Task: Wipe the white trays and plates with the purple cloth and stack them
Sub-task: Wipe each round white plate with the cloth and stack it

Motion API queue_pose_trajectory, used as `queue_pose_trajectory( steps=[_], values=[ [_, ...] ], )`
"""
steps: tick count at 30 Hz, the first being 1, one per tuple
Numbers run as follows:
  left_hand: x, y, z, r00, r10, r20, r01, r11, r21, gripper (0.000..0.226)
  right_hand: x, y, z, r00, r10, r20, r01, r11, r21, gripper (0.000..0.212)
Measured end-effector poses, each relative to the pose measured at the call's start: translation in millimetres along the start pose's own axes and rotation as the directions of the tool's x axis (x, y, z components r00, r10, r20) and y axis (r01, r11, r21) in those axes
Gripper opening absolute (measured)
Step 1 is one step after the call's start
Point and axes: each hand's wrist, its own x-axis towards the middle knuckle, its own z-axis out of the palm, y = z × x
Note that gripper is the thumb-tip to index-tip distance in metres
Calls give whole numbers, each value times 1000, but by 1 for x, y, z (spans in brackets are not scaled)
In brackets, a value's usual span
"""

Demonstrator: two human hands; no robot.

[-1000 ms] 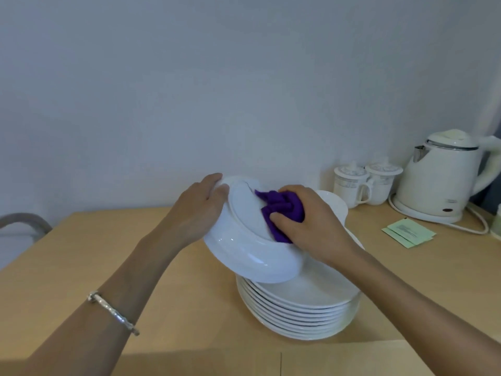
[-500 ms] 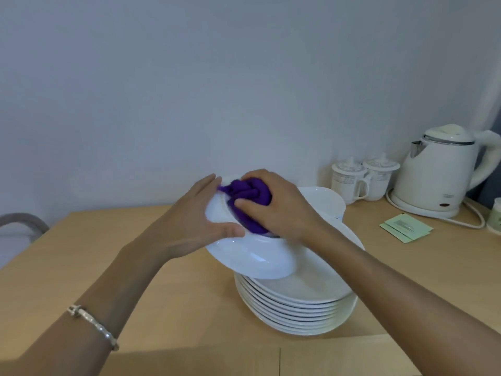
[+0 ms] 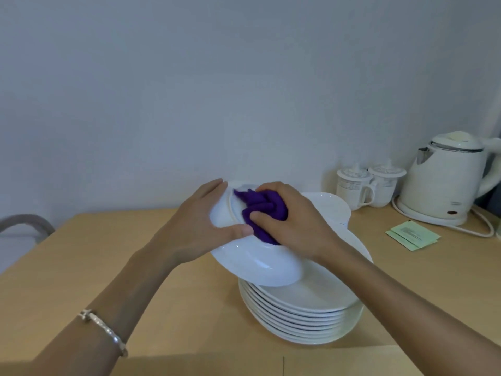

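Observation:
My left hand (image 3: 202, 229) grips a white plate (image 3: 252, 260) by its left rim, thumb over the near face, and holds it tilted above a stack of several white plates (image 3: 306, 318). My right hand (image 3: 295, 226) holds a bunched purple cloth (image 3: 260, 207) and presses it against the upper part of the tilted plate. Behind the stack, another white plate or tray (image 3: 330, 206) sticks out past my right hand; most of it is hidden.
The stack stands on a light wooden table (image 3: 81, 267) against a pale wall. At the back right are two lidded white cups (image 3: 368, 187), a white electric kettle (image 3: 450, 177) with its cord, and green paper sachets (image 3: 412, 234). A chair back (image 3: 24, 222) shows at far left.
My right hand has slid the purple cloth up and to the left across the tilted plate. My left thumb has come over the plate's near face. The plate lies a little flatter.

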Motion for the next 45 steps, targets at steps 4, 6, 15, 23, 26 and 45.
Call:
queue_pose_trajectory(
  steps=[4, 6, 15, 23, 26, 45],
  values=[
    [1, 3, 0, 1000, -19, -18, 19, 1000, -9, 126, -1, 5, -8, 999, 7, 44, -6, 1000, -12, 31],
    [-1, 4, 1, 999, -23, -22, 23, 999, -23, 124, 2, 14, -13, 991, 90, -98, -98, 992, -78, 25],
    [-5, 3, 19, 950, -285, -131, 198, 869, -454, 89, -33, 12, -21, 997, 66, -32, -65, 998, 25, 33],
    [-1, 30, 8, 927, -373, -19, 111, 322, -940, 30, -26, 4, -22, 991, 76, -110, -90, 989, -121, 24],
    [5, 48, -12, 927, -360, -106, 11, 309, -951, 51, -28, 2, -24, 981, 58, -184, -86, 986, -143, 19],
    [-30, -31, 1, 957, 141, -254, -67, 958, 278, 57, -26, 31, 2, 926, 302, 227, -179, 880, -439, 19]
  ],
)
